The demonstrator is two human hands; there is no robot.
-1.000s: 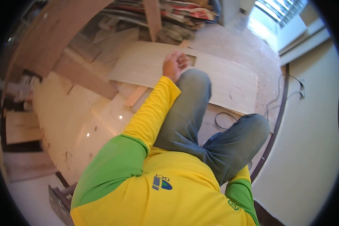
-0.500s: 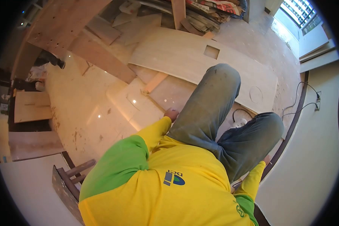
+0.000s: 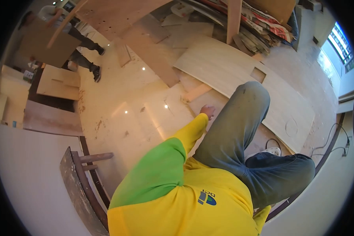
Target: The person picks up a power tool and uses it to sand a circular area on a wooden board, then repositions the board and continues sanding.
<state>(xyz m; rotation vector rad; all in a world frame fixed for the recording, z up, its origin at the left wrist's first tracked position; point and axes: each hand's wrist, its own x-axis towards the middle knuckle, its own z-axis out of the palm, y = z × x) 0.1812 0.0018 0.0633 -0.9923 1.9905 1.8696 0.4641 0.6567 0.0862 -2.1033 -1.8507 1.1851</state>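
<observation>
Head view: I see the left hand (image 3: 208,111) near the raised knee (image 3: 252,94), its fingers partly bent; I can't tell their exact spread or whether they grip anything. The right hand is hidden. The cut-out panel (image 3: 220,65) lies low beyond the knees; a careless leg shift could bump it, and the black cable (image 3: 273,139) beside the shoe (image 3: 273,151) could snag a foot.
</observation>
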